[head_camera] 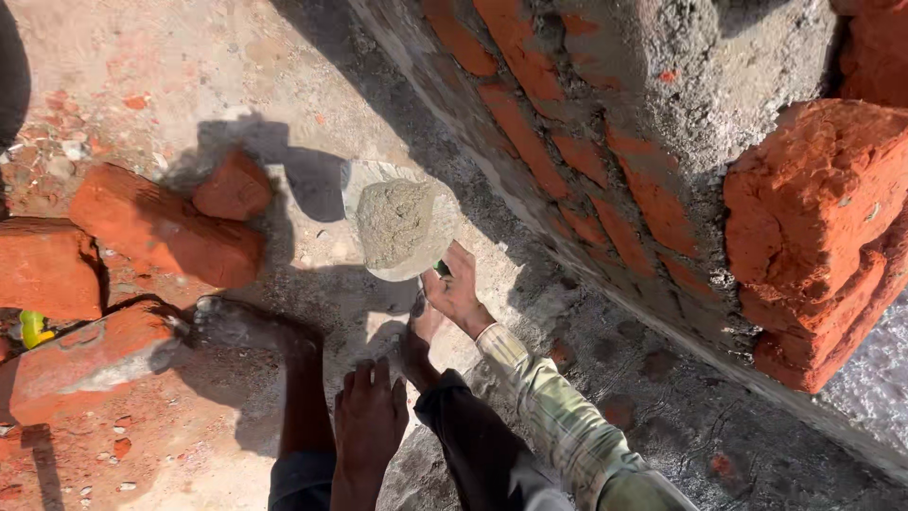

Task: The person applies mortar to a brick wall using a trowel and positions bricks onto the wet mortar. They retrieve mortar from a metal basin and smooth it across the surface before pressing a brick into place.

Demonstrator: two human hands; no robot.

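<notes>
Two hands show below the brick wall (605,180). The right hand (457,291) is closed around the green handle of a trowel (397,222), whose blade lies low over the concrete floor (312,95) and carries a heap of grey mortar (392,220). The left hand (369,421) rests flat, fingers loosely spread, on the person's knee, gripping nothing. To the left, loose red bricks (165,227) lie on the floor, near a bare foot (236,326). At the right, near the camera, more red bricks (818,237) sit stacked on the wall, with grey mortar on the course behind them.
</notes>
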